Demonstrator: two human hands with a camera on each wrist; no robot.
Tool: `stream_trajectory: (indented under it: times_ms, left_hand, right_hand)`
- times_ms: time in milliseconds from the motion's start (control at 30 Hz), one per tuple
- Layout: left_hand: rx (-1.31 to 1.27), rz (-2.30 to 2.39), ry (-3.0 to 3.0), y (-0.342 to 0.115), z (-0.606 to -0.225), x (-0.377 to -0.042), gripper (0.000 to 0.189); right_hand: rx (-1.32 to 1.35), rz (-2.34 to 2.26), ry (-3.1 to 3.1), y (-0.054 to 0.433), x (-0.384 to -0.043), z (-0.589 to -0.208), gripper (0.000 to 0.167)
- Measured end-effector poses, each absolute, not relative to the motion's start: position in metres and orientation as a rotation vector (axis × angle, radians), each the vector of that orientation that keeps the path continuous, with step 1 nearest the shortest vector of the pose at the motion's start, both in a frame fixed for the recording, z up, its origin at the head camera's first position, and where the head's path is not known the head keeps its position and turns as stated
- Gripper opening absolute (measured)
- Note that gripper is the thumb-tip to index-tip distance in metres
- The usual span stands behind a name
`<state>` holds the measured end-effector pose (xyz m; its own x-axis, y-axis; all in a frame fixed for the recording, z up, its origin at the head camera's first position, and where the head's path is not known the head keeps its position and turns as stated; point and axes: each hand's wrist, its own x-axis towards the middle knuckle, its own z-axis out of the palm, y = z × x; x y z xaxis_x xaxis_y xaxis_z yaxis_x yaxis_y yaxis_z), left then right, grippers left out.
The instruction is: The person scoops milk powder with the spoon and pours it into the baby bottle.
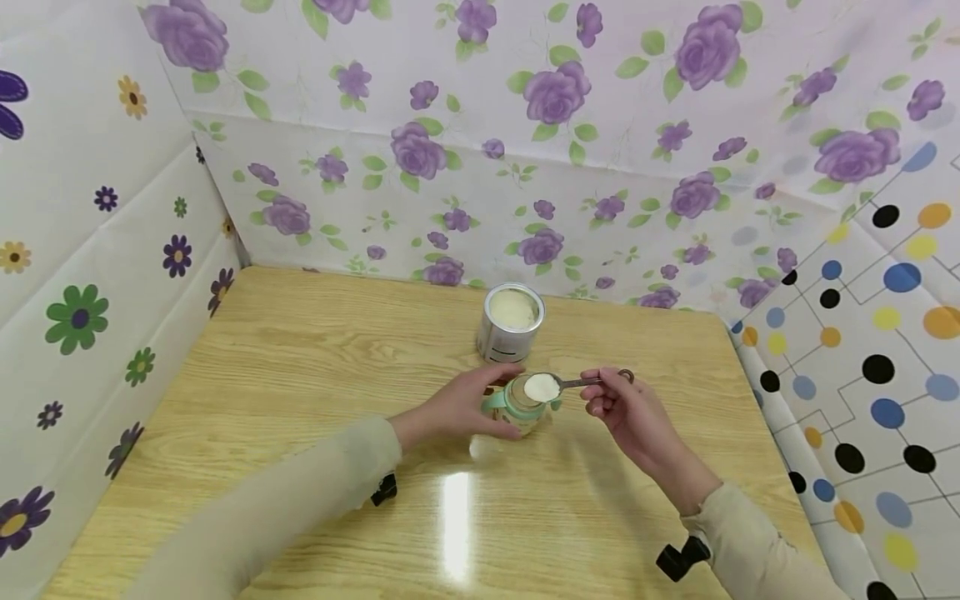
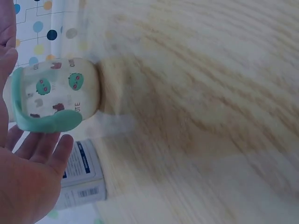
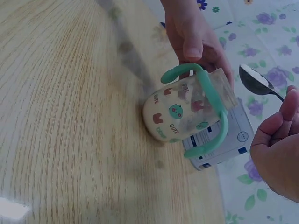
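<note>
A clear baby bottle (image 1: 522, 422) with a green two-handled collar (image 3: 212, 93) and printed cartoon figures stands uncapped on the table, pale contents inside. My left hand (image 1: 462, 404) curves around its left side, thumb on the near side and fingers on the far side, as the left wrist view also shows beside the bottle (image 2: 60, 88). Between thumb and fingers, my right hand (image 1: 633, 417) pinches the handle of a metal spoon (image 1: 576, 383). White powder (image 1: 542, 387) heaps in the spoon's bowl, which is held over the bottle's mouth.
Behind the bottle stands an opened metal can (image 1: 507, 340) with cream-coloured powder inside. The wooden table (image 1: 322, 350) meets flower-printed sheets (image 1: 450, 167) at the back and left, and a dotted sheet (image 1: 855, 367) on the right.
</note>
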<state>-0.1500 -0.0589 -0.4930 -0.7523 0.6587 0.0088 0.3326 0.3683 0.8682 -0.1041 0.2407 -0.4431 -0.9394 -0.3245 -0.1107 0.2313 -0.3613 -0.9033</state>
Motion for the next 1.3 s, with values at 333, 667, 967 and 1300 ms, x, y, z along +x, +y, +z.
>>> stream_trajectory:
  times_ms: [333,667,967,1300]
  left_hand:
    - [0.800,1.412,2.324,-0.043,-0.503,-0.152,0.083]
    - [0.776,1.444,2.336,-0.038,-0.509,-0.153,0.072]
    - [0.767,1.434,2.345,-0.038,-0.509,-0.153,0.072]
    - [0.783,1.438,2.354,-0.038,-0.511,-0.152,0.070]
  right_hand:
    - [-0.131,-2.244,1.732,0.237,-0.110,-0.448,0.034]
    - [-0.238,-1.947,2.175,0.233,-0.118,-0.447,0.052]
    - [-0.526,-1.763,2.374,0.224,-0.123,-0.439,0.028]
    - [-0.883,-1.325,2.692,0.211,-0.126,-0.429,0.017]
